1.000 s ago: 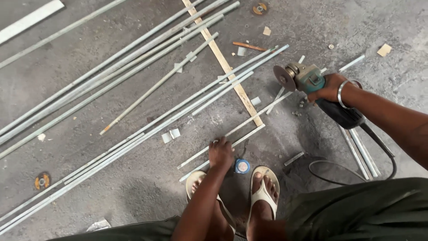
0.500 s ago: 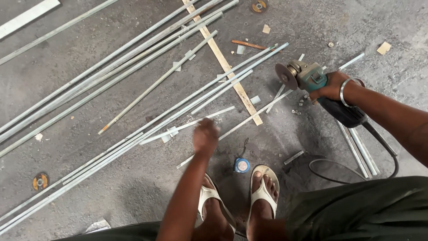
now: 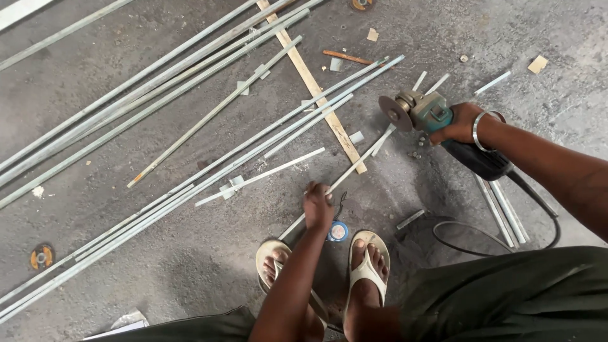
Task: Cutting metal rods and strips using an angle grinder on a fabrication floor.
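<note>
My left hand (image 3: 316,206) is closed on a thin metal rod (image 3: 367,152) that lies slanted on the concrete floor, just ahead of my left sandal (image 3: 271,258). Out to the right, my right hand (image 3: 459,123) grips a green and black angle grinder (image 3: 421,111) above the floor, its disc (image 3: 394,113) facing left, close to the rod's far part. A shorter cut rod (image 3: 261,177) rests on the floor left of my left hand. A small blue-rimmed round thing (image 3: 339,231) sits between my feet.
Several long metal pipes (image 3: 158,82) lie slanted across the floor, crossed by a wooden strip (image 3: 313,85). The grinder's black cable (image 3: 468,237) loops at the right beside short rods (image 3: 506,212). A worn disc (image 3: 41,256) lies at left. Small offcuts are scattered.
My left hand lifted from the floor, moved a short cut rod away to the left, and has come back down onto the thin rod. The grinder hand stayed nearly still.
</note>
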